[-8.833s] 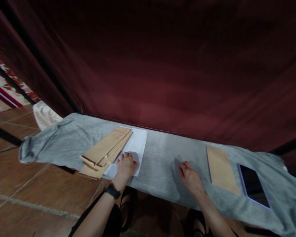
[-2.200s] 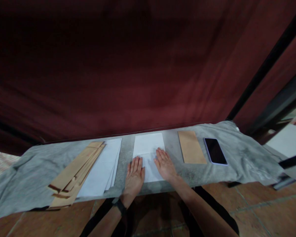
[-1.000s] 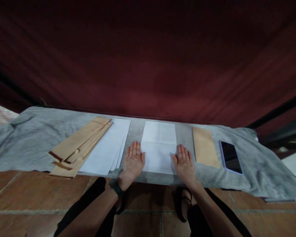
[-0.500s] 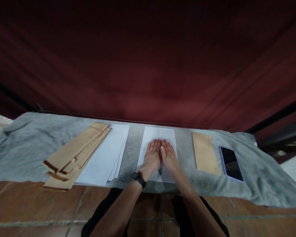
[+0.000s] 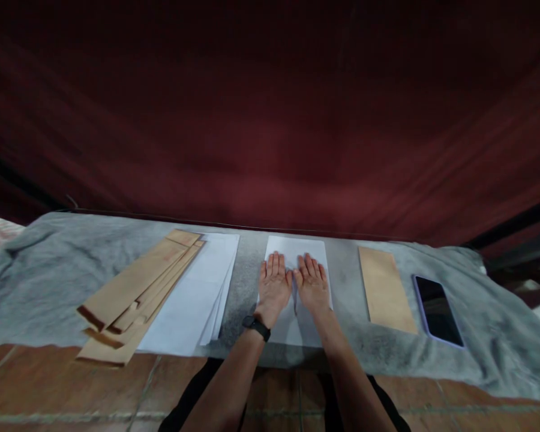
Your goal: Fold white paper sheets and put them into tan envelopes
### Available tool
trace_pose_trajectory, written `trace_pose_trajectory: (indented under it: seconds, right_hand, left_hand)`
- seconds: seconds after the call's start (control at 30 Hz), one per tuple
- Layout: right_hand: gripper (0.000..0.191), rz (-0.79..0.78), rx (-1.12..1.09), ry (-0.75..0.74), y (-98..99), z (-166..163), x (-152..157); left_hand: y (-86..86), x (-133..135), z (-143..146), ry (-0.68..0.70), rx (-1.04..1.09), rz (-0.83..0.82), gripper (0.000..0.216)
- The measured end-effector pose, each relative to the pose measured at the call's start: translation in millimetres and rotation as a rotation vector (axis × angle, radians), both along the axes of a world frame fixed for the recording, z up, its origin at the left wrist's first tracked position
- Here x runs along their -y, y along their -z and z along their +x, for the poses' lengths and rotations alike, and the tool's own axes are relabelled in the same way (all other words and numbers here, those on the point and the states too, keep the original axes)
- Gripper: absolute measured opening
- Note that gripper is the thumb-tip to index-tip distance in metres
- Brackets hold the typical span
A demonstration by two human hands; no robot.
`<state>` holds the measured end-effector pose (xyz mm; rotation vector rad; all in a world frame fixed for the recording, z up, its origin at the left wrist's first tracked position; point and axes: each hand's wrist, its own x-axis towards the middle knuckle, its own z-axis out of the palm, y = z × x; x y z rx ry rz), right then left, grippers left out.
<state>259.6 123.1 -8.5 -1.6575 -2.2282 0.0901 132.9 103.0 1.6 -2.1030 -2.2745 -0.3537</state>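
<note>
A white sheet of paper lies on the grey cloth, straight in front of me. My left hand rests palm down on its left half, fingers stretched out, a dark watch on the wrist. On the right half my right hand lies flat too, its fingers spread. A narrow gap parts the two thumbs. Neither hand holds anything. Much of the sheet's middle is hidden under the hands.
Left of the sheet are a stack of white paper and several brown paper bags overlapping it. To the right lie a flat brown paper piece and a phone. A dark red curtain hangs behind the grey cloth.
My hands have moved apart across the sheet, the left one outward to the left and the right one to the right. The whole view has shifted slightly.
</note>
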Motion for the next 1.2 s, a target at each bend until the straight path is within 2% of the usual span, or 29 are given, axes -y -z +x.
trace_pose_trajectory:
  seconds: [0.3, 0.53, 0.67, 0.77, 0.9, 1.03, 1.2]
  right_hand:
    - [0.060, 0.184, 0.039, 0.124, 14.7, 25, -8]
    - [0.062, 0.142, 0.129, 0.152, 14.3, 50, -7]
    - [0.066, 0.095, 0.100, 0.185, 15.4, 59, -6]
    - [0.067, 0.076, -0.002, 0.161, 16.2, 62, -12]
    - [0.063, 0.045, -0.130, -0.038, 11.4, 51, -26]
    - [0.058, -0.008, -0.088, -0.226, -0.3, 19, -47]
    - [0.056, -0.058, 0.019, -0.173, -7.7, -19, -73]
  left_hand:
    - [-7.6, 0, -13, -0.174, 0.004, 0.001, 0.059]
    - [-14.2, 2, -12, -0.224, 0.048, 0.002, 0.057]
    - [-17.9, 1, -12, -0.170, 0.066, 0.005, 0.056]
    - [-17.2, 1, -6, -0.037, 0.081, 0.039, 0.057]
    - [-11.3, 3, 9, 0.132, 0.096, 0.026, 0.056]
    - [-6.9, 5, 17, 0.142, 0.089, -0.017, 0.058]
    - [-5.4, 7, 19, 0.147, 0.071, -0.029, 0.061]
